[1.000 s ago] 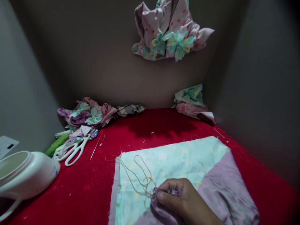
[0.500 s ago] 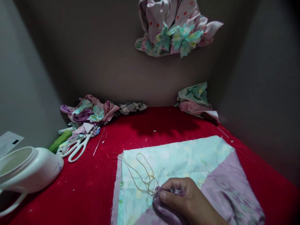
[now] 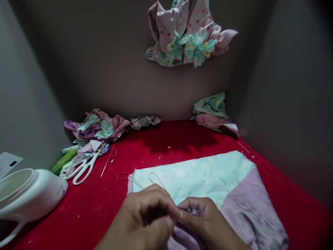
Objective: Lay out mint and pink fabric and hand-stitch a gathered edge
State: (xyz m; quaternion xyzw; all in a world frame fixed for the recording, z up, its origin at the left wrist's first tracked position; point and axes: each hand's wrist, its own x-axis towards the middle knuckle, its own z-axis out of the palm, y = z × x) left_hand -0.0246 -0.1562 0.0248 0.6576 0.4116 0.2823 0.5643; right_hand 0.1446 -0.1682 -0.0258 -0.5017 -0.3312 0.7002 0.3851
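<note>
Working over a counter [image 3: 177,166] draped in napped red cloth, two hands meet at the near edge of a flat patchwork square [image 3: 205,177] of pale aqua and lilac cotton. On the wall [image 3: 104,69] above hangs a pink polka-dot bundle [image 3: 179,31] with folded aqua flowers. A white plastic tub [image 3: 28,194] lies tipped on its side at left, its wide round mouth open; what it holds, I cannot tell. Crumpled fabric scraps [image 3: 96,128] heap toward the back, touching white-handled scissors [image 3: 80,170], with a long steel needle [image 3: 107,161] just beside them. The right hand [image 3: 205,222] clenches gathered lilac fabric [image 3: 192,210] in its fingers on the square. The left hand [image 3: 140,215] curls against it, fingers bunched, whatever they pinch hidden. Tan thread [image 3: 156,179] trails across the cotton.
</note>
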